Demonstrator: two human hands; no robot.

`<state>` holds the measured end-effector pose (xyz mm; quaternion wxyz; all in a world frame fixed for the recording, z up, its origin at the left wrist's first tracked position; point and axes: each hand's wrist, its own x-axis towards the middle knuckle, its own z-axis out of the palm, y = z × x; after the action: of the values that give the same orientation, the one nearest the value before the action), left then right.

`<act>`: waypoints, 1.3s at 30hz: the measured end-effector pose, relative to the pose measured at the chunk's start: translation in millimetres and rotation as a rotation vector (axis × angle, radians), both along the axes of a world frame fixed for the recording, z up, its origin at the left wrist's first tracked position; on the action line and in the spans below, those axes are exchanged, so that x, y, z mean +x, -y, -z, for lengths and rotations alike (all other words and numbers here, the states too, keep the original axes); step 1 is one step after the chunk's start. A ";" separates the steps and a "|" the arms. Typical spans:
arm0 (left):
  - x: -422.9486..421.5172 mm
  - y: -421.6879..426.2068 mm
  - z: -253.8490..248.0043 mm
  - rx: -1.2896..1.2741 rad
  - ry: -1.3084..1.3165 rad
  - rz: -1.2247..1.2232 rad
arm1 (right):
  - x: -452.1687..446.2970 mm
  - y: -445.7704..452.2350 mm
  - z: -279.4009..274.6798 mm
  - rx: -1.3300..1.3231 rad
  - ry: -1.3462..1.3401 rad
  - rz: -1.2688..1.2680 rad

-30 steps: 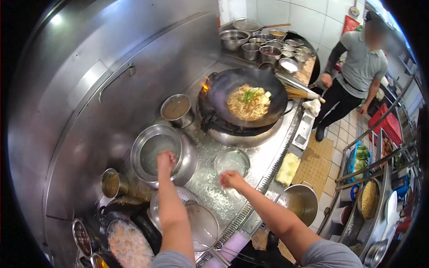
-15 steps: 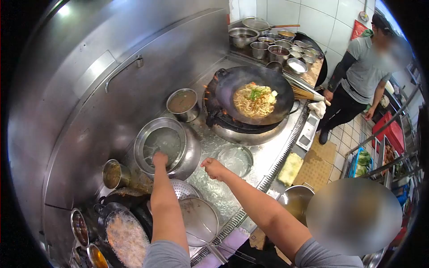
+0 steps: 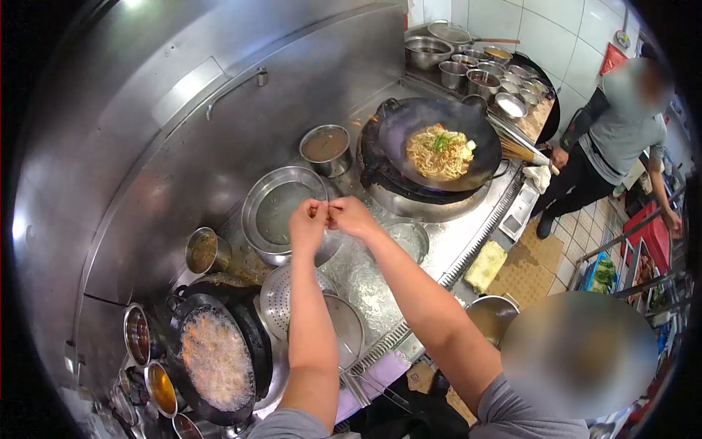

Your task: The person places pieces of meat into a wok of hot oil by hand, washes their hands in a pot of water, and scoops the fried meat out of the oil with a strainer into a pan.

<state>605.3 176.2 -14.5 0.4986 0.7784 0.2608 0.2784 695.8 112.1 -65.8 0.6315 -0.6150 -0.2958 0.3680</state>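
My left hand [image 3: 308,222] and my right hand [image 3: 349,217] meet at the right rim of a large metal pot [image 3: 252,212] of cloudy water. Both have their fingers pinched, fingertips touching or nearly so. Anything between them is too small to make out. Beyond them, noodles [image 3: 441,155] topped with chopped greens lie in a steaming black wok [image 3: 395,132]. A metal pot of brownish liquid [image 3: 326,145] stands behind the water pot. Below my right wrist is a shallow round pan [image 3: 411,240], partly covered by my forearm.
At lower left, food bubbles in oil in a second wok [image 3: 252,366]. A perforated ladle [image 3: 276,300] and a mesh strainer [image 3: 344,325] lie beneath my left forearm. Several seasoning bowls [image 3: 510,104] fill the back corner. A person [image 3: 621,132] stands at right beside a bamboo brush [image 3: 519,150].
My left hand has come out of the pot's water and moved right to meet my right hand. The right hand has moved up, and the camera view has shifted.
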 end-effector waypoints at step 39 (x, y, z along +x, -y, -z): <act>-633.7 239.5 288.4 -0.366 -0.367 -1.151 | -229.9 582.9 188.4 -1.005 0.430 -0.937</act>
<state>-28.4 -63.3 -302.9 0.3412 0.4503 0.7627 0.3148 465.8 -470.8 -254.1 -0.0244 -0.6985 -0.4414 0.5627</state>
